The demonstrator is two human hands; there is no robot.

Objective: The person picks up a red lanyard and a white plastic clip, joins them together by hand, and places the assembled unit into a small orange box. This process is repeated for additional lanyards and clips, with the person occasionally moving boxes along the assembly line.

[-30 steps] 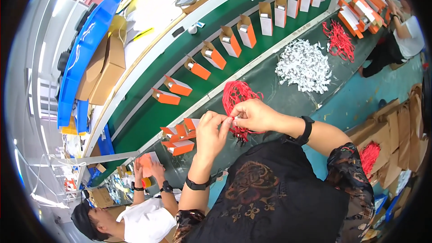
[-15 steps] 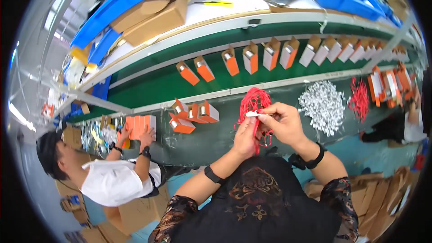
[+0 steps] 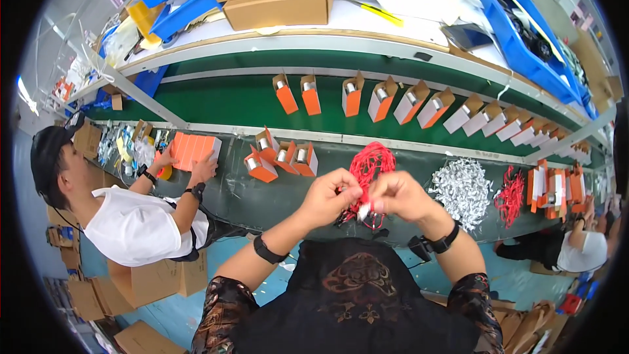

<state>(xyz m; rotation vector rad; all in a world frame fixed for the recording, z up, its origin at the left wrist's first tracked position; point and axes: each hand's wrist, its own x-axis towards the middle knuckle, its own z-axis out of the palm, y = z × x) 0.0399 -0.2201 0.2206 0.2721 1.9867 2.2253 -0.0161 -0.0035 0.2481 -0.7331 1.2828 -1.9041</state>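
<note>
Close together over the near side of the bench, both my hands are closed in pinches. My left hand (image 3: 329, 195) has thumb and forefinger pressed together on a red cord. My right hand (image 3: 404, 196) pinches at a small white piece (image 3: 364, 211), beside which some red cord shows; the exact grip is partly hidden by the fingers. Just beyond and beneath my hands lies a pile of red cords (image 3: 373, 160). To the right of it is a heap of small silver-white pieces (image 3: 462, 190), too fine to name, then a smaller bunch of red cords (image 3: 510, 198).
Open orange-and-white boxes (image 3: 352, 99) line the green belt (image 3: 229, 95) beyond the bench. Several more boxes (image 3: 262, 169) stand left of my hands. A co-worker (image 3: 141, 223) handles orange boxes at left; another (image 3: 583, 246) sits far right. Overhead runs a shelf (image 3: 367, 40) with blue trays.
My hands have drawn apart and come a little nearer. The white piece has moved down, now by my right fingers. The whole view has shifted slightly.
</note>
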